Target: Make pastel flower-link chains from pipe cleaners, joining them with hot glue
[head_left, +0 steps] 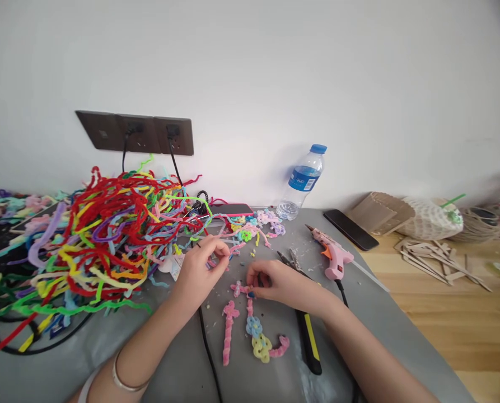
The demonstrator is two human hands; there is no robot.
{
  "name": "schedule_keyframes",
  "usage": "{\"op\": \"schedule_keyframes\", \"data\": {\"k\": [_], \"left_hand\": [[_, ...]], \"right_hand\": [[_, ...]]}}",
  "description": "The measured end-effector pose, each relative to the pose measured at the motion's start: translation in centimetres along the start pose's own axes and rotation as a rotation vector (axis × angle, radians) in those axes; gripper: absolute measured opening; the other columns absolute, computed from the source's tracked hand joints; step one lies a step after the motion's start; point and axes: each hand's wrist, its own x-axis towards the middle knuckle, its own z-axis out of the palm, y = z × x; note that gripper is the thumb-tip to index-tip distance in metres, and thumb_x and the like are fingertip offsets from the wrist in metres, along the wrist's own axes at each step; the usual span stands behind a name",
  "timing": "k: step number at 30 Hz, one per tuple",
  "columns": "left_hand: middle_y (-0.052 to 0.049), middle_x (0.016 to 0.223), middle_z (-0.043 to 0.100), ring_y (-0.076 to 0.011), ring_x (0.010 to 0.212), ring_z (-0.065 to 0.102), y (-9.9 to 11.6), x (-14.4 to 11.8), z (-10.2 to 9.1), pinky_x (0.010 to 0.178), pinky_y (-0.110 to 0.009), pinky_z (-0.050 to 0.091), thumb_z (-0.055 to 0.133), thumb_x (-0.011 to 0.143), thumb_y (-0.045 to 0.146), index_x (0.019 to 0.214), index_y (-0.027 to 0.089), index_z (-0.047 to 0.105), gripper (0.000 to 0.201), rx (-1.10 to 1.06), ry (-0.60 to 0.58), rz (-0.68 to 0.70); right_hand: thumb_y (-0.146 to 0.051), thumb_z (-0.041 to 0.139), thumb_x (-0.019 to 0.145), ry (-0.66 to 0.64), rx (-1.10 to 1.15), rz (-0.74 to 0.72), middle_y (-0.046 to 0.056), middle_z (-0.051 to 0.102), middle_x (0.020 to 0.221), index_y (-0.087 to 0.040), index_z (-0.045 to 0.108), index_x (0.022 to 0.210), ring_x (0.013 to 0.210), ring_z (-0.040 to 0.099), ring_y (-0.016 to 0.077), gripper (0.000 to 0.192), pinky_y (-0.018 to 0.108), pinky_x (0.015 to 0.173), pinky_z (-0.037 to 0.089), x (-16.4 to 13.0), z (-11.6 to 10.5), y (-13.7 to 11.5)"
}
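Note:
My left hand (pixel 201 266) is pinched on a small piece of pipe cleaner at the edge of a big tangled pile of coloured pipe cleaners (pixel 107 235). My right hand (pixel 272 281) pinches a pink pipe-cleaner flower (pixel 240 289) lying on the grey mat (pixel 379 330). Below it lie a pink stem piece (pixel 228 330) and a chain of blue, yellow and pink flowers (pixel 261 341). More finished little flowers (pixel 258 224) sit further back.
A pink hot glue gun (pixel 332 254) lies right of my hands, its cord running toward me. A yellow-black cutter (pixel 309 341) lies by my right forearm. A water bottle (pixel 302 182), a black phone (pixel 350 229), wall sockets (pixel 136 133) and cardboard scraps (pixel 438 260) are behind and to the right.

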Motion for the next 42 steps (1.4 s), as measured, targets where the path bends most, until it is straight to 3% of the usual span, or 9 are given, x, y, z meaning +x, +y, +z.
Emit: {"op": "schedule_keyframes", "data": {"k": [7,11,17,30,37,42], "left_hand": [[0.002,0.075,0.06,-0.0128,0.069,0.058,0.1,-0.1,0.0,0.067,-0.023,0.047,0.054,0.081,0.006,0.077,0.021,0.054,0.015,-0.005,-0.008,-0.004],[0.001,0.074,0.061,-0.0136,0.069,0.059,0.3,0.0,0.0,0.067,-0.023,0.048,0.053,0.081,0.008,0.075,0.021,0.055,0.014,0.001,-0.007,-0.008],[0.001,0.076,0.061,-0.0137,0.072,0.06,0.2,0.0,0.0,0.068,-0.023,0.048,0.054,0.082,0.007,0.079,0.021,0.055,0.014,-0.016,-0.013,-0.013],[0.002,0.082,0.065,-0.0116,0.069,0.062,-0.7,-0.2,0.4,0.063,-0.02,0.047,0.055,0.082,0.006,0.087,0.021,0.057,0.016,-0.039,-0.055,-0.061],[0.003,0.077,0.062,-0.0111,0.069,0.059,-0.5,-0.1,-0.1,0.066,-0.021,0.046,0.057,0.081,0.007,0.082,0.021,0.055,0.015,0.004,0.013,-0.033],[0.004,0.073,0.058,-0.0107,0.066,0.056,-0.1,-0.1,0.1,0.064,-0.02,0.043,0.055,0.08,0.008,0.077,0.021,0.051,0.014,0.004,0.024,-0.102]], "right_hand": [[-0.024,0.066,0.08,0.045,0.055,0.016,-0.001,0.063,0.074,-0.021,0.061,0.086,0.065,0.055,0.0139,0.008,0.023,0.058,0.04,-0.1,0.6,0.3],[-0.025,0.067,0.08,0.059,0.012,0.015,-0.002,0.062,0.075,-0.021,0.062,0.079,0.064,0.054,0.0127,0.006,0.023,0.058,0.039,0.0,1.0,0.4],[-0.03,0.069,0.079,0.036,0.118,0.052,-0.002,0.061,0.069,-0.02,0.06,0.077,0.063,0.053,0.0131,0.014,0.023,0.056,0.039,0.2,0.9,1.0],[-0.026,0.067,0.08,0.118,0.286,0.103,-0.002,0.061,0.079,-0.021,0.059,0.096,0.067,0.058,0.0139,0.02,0.025,0.062,0.044,-0.2,-0.1,1.2],[-0.032,0.073,0.078,0.059,0.518,0.116,0.001,0.066,0.088,-0.02,0.057,0.105,0.075,0.062,0.0153,0.034,0.027,0.067,0.047,0.2,-0.5,2.4],[-0.034,0.077,0.077,0.087,0.609,0.098,0.001,0.065,0.089,-0.021,0.059,0.107,0.077,0.064,0.0164,0.037,0.031,0.074,0.049,0.0,-1.3,2.4]]}}
